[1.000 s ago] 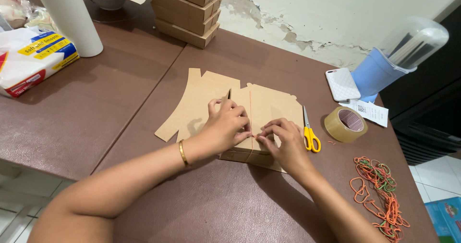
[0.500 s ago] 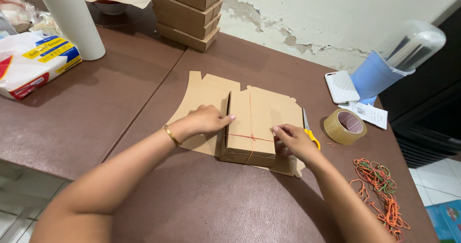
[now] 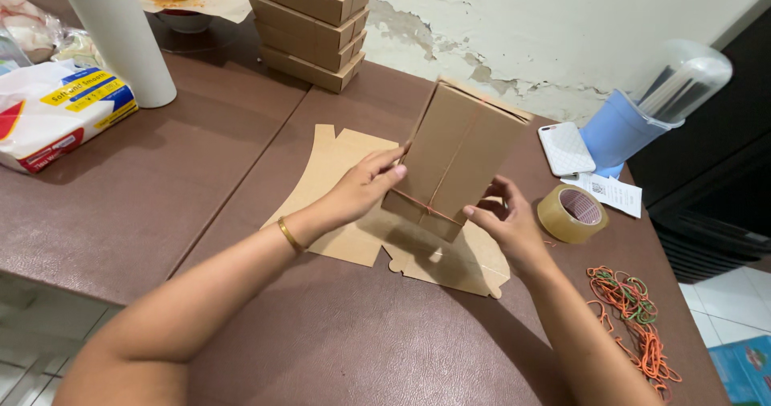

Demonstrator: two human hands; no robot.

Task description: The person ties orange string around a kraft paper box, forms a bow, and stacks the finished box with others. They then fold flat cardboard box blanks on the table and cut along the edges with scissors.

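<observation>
Both the left hand [image 3: 361, 189] and right hand [image 3: 504, 220] clasped a banded cardboard bundle [image 3: 454, 157], tilted up above flat cardboard [image 3: 345, 213] on the bench [image 3: 161, 197].

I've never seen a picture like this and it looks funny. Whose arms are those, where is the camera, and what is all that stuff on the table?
The camera sits on a person's head and looks down, so you see that person's own arms. The left hand and the right hand hold up a bundle of flat brown cardboard, tied with rubber bands. Under it, flat cardboard cut-outs lie on the brown table. Nearby are a roll of tape, a pile of rubber bands, a phone, a stack of brown boxes, a white roll and a soft white packet.
</observation>
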